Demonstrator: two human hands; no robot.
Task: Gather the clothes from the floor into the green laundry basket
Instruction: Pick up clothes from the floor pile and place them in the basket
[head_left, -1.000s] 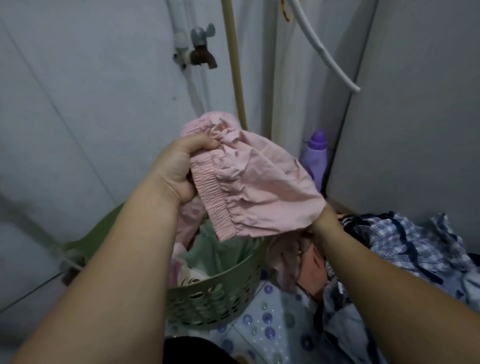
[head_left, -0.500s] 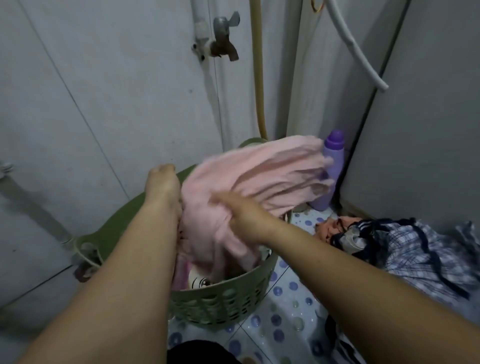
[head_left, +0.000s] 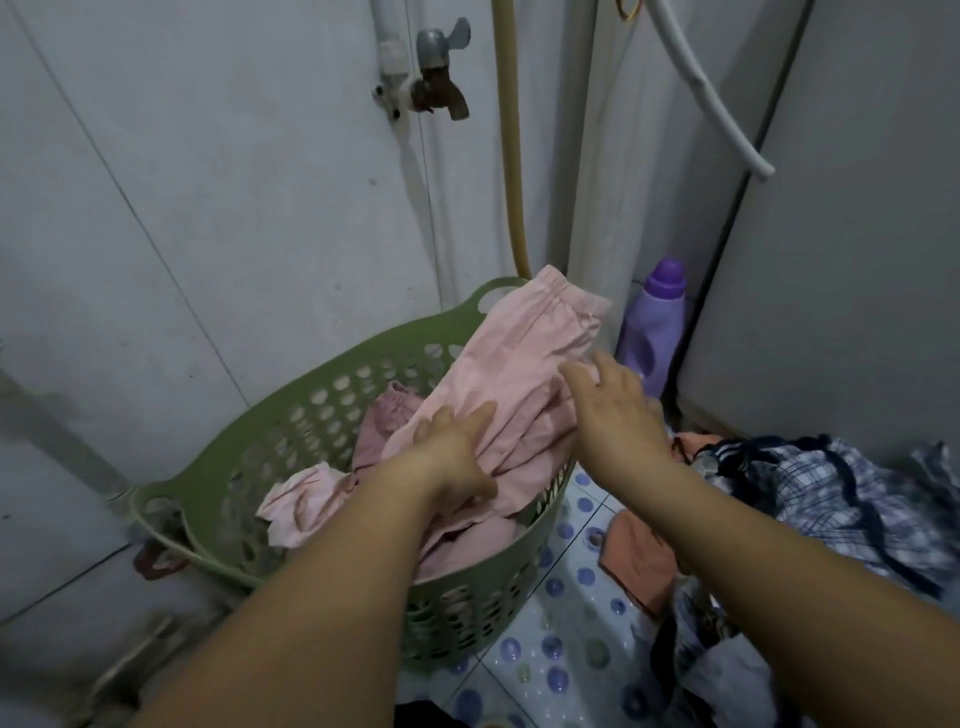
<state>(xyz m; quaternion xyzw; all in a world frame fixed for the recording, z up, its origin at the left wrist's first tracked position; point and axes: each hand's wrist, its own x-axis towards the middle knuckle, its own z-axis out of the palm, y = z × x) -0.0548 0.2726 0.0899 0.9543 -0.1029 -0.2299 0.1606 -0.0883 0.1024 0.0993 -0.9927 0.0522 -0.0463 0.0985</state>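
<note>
The green laundry basket (head_left: 270, 441) stands on the floor against the wall, with several pink clothes inside. A pink garment with an elastic waistband (head_left: 524, 364) lies across the basket, its waistband over the far rim. My left hand (head_left: 457, 447) rests flat on this garment, fingers straight. My right hand (head_left: 613, 405) hovers over its right edge with relaxed fingers and holds nothing. On the floor to the right lie an orange cloth (head_left: 641, 561) and a blue plaid garment (head_left: 841, 504).
A purple detergent bottle (head_left: 652, 325) stands in the corner behind the basket. A tap (head_left: 436, 78), a yellow hose (head_left: 511, 145) and a white hose (head_left: 711, 93) hang on the wall. A white appliance (head_left: 841, 260) stands at right. Dotted tiles (head_left: 566, 639) show below the basket.
The pink garment came down from chest height into the basket. Both hands let go of it: the left now presses it flat, the right has drawn off to its edge.
</note>
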